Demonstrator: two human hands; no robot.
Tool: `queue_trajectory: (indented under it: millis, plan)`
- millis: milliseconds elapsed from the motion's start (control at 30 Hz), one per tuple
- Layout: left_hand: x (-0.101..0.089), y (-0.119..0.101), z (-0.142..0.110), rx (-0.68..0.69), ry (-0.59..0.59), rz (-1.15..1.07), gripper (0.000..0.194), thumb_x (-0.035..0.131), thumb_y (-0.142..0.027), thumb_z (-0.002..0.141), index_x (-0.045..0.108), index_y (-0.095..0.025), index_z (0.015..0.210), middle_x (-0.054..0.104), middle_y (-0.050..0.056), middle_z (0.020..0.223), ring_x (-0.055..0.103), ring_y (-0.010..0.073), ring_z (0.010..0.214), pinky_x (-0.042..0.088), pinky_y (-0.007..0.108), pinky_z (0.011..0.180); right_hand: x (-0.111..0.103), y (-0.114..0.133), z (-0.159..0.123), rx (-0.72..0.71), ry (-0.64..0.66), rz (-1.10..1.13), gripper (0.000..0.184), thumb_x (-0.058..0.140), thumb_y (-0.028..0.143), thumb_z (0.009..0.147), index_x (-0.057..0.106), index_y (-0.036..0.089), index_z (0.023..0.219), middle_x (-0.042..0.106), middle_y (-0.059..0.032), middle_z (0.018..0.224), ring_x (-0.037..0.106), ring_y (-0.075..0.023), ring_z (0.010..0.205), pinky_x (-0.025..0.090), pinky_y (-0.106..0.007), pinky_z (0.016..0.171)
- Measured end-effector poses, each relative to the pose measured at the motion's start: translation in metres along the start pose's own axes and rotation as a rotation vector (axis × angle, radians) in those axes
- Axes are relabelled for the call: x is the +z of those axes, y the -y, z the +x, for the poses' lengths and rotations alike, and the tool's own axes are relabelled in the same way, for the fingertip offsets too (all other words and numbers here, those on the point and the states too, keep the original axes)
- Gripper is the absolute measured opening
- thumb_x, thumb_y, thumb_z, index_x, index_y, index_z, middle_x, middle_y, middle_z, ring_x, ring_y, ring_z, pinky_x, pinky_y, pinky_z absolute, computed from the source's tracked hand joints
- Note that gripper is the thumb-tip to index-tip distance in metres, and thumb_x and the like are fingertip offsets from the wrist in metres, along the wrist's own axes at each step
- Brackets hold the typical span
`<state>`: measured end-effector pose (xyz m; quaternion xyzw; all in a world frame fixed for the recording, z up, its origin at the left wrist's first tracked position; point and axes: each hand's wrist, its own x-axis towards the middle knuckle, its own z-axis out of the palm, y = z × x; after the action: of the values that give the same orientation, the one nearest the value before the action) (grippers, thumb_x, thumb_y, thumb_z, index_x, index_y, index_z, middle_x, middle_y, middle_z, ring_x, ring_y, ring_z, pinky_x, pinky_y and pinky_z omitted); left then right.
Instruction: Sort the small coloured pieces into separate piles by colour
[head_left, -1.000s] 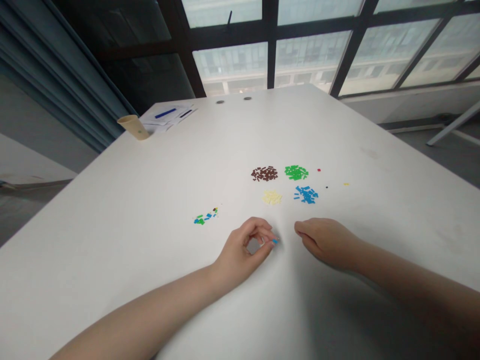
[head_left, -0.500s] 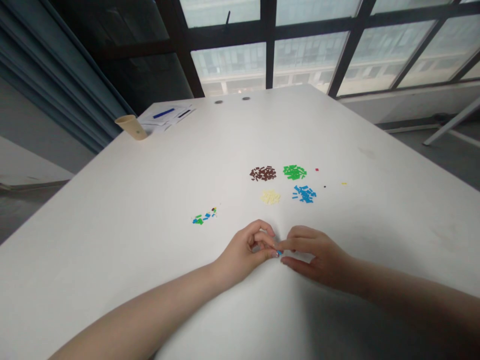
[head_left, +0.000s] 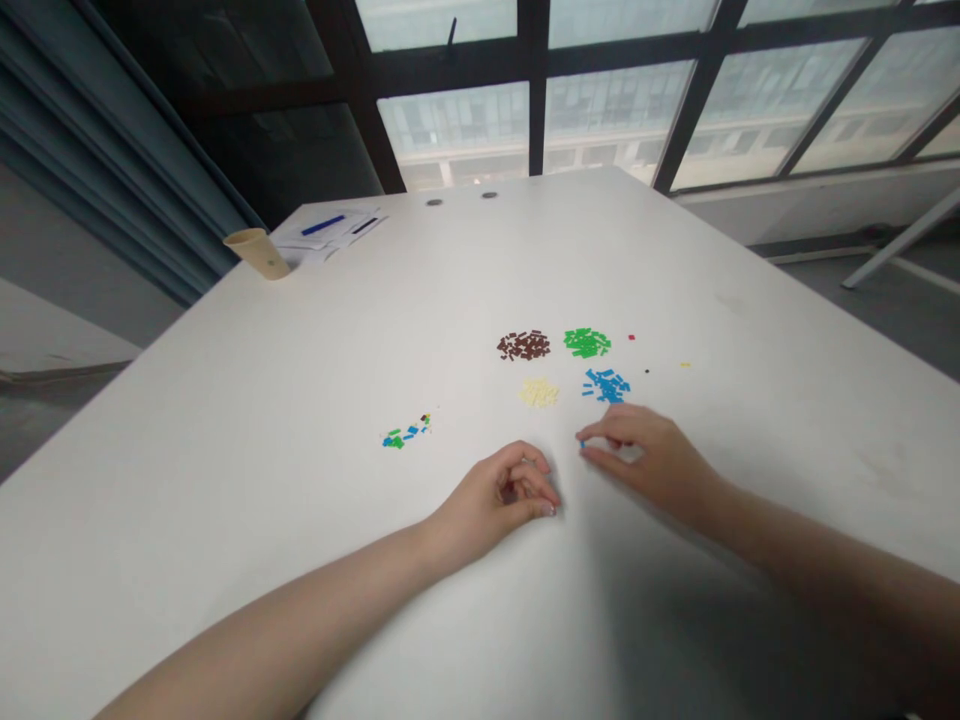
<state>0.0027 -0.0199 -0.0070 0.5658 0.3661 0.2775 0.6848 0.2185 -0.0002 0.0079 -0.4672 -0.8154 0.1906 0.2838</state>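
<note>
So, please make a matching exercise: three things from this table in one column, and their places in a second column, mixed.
Things:
1. tan paper cup
2. small blue plastic piece
3. pale yellow plastic pile

Places:
A. pinched in the right hand
B. left of the bright blue plastic pile
C. beside white papers on the white table

Pairs: 1-C; 2-A; 3-B

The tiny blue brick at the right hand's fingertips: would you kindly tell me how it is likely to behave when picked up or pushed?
The tiny blue brick is probably stiff and very light, as it looks like hard plastic and is far smaller than the right hand. Its flat, rectangular shape suggests it would slide rather than roll. Its small size may also make it slip from a pinch.
</note>
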Motion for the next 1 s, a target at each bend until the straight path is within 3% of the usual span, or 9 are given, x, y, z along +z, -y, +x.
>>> queue_trajectory:
  millis: [100,200,367,667,767,833,900,1000]
  plan:
    - [-0.001,0.001,0.000,-0.004,0.010,0.011,0.024,0.064,-0.022,0.072,0.047,-0.016,0.089,0.062,0.002,0.076,0.055,0.0099,0.069,0.039,0.023,0.065,-0.019,-0.030,0.012,0.233,-0.039,-0.169,0.015,0.056,0.027,0.073,0.068,0.019,0.080,0.050,0.0008,0.059,0.047,-0.0123,0.057,0.035,-0.024,0.056]
    - [-0.002,0.001,0.000,-0.002,0.019,0.032,0.023,0.063,-0.023,0.073,0.048,-0.016,0.089,0.062,0.002,0.076,0.055,0.0098,0.070,0.040,0.023,0.066,-0.031,-0.054,0.018,0.359,0.011,-0.246,0.017,0.057,0.031,0.071,0.069,0.021,0.077,0.047,0.0018,0.055,0.045,-0.0121,0.052,0.032,-0.024,0.052]
    - [-0.005,0.001,0.000,-0.004,0.031,0.052,0.023,0.062,-0.024,0.073,0.048,-0.017,0.090,0.061,0.002,0.075,0.055,0.0096,0.069,0.040,0.023,0.066,-0.031,-0.066,0.019,0.419,0.043,-0.256,0.021,0.057,0.034,0.069,0.071,0.022,0.079,0.051,0.0008,0.057,0.045,-0.0125,0.052,0.031,-0.024,0.051]
    - [-0.004,0.002,0.000,0.021,0.055,0.114,0.021,0.058,-0.026,0.076,0.049,-0.016,0.091,0.060,0.004,0.078,0.055,0.0110,0.072,0.042,0.024,0.068,-0.033,-0.064,0.019,0.420,0.062,-0.248,0.025,0.053,0.035,0.072,0.070,0.022,0.086,0.055,-0.0002,0.061,0.047,-0.0140,0.056,0.032,-0.024,0.053]
    - [-0.005,-0.007,0.000,0.049,-0.004,0.291,0.015,0.051,-0.027,0.080,0.051,-0.016,0.090,0.060,0.004,0.080,0.054,0.0110,0.072,0.041,0.023,0.066,-0.037,-0.054,0.018,0.425,0.045,-0.298,0.028,0.049,0.039,0.076,0.069,0.021,0.084,0.050,0.0005,0.052,0.045,-0.0135,0.050,0.030,-0.024,0.049]
    - [-0.013,-0.017,0.001,0.072,-0.108,0.491,0.014,0.045,-0.028,0.083,0.052,-0.017,0.088,0.060,0.004,0.080,0.054,0.0117,0.072,0.041,0.023,0.064,-0.038,-0.047,0.017,0.418,0.064,-0.335,0.030,0.046,0.041,0.077,0.069,0.022,0.083,0.049,0.0007,0.049,0.044,-0.0134,0.048,0.029,-0.024,0.048]
    - [-0.029,-0.029,0.002,0.078,-0.232,0.707,0.017,0.041,-0.029,0.083,0.053,-0.019,0.089,0.060,0.003,0.079,0.053,0.0126,0.071,0.040,0.023,0.062,-0.039,-0.041,0.017,0.414,0.106,-0.370,0.031,0.044,0.040,0.078,0.068,0.022,0.084,0.052,-0.0001,0.052,0.047,-0.0138,0.050,0.030,-0.024,0.049]
    - [-0.067,-0.044,0.003,0.029,-0.383,1.085,0.022,0.039,-0.026,0.081,0.055,-0.018,0.093,0.060,0.005,0.087,0.054,0.0157,0.075,0.040,0.025,0.066,-0.039,-0.036,0.017,0.405,0.160,-0.451,0.032,0.041,0.035,0.081,0.068,0.022,0.092,0.062,-0.0035,0.067,0.053,-0.0160,0.061,0.034,-0.024,0.053]
